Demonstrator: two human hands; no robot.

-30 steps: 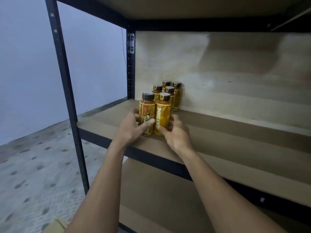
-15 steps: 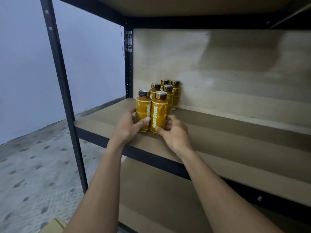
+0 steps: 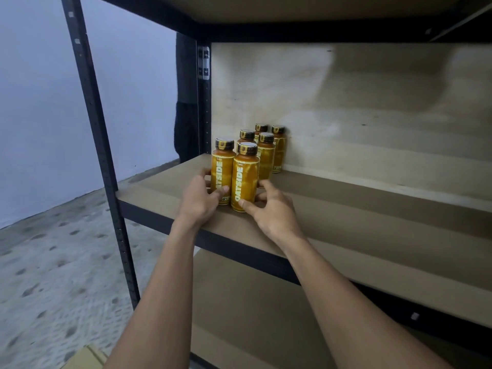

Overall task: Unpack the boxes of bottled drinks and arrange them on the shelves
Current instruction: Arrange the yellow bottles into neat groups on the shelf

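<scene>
- Off the left end of the shelf board [image 3: 372, 235] and lower down, I see a speckled floor [image 3: 53, 262]. A corner of a cardboard box [image 3: 87, 356] shows at the bottom edge of the view.
- A black post [image 3: 98, 145] stands at the board's front-left corner.
- The left hand [image 3: 198, 201] reaches over the board's front edge and grips the front-left bottle [image 3: 223, 171] low down. Its thumb lies across the label and its fingers curl round the left side.
- That bottle stands upright near the board's left end, touching the front-right bottle [image 3: 245, 179]. Both are orange with dark caps, and I read "OATSIDE" down the labels.
- Four bottles [image 3: 266, 158] stand in pairs behind them, toward the board's rear edge.
- The right hand [image 3: 271, 211] holds the front-right bottle near its base, thumb on the front and fingers curled round the right side.
- A pale wooden back panel [image 3: 372, 115] rises from the board's rear edge.
</scene>
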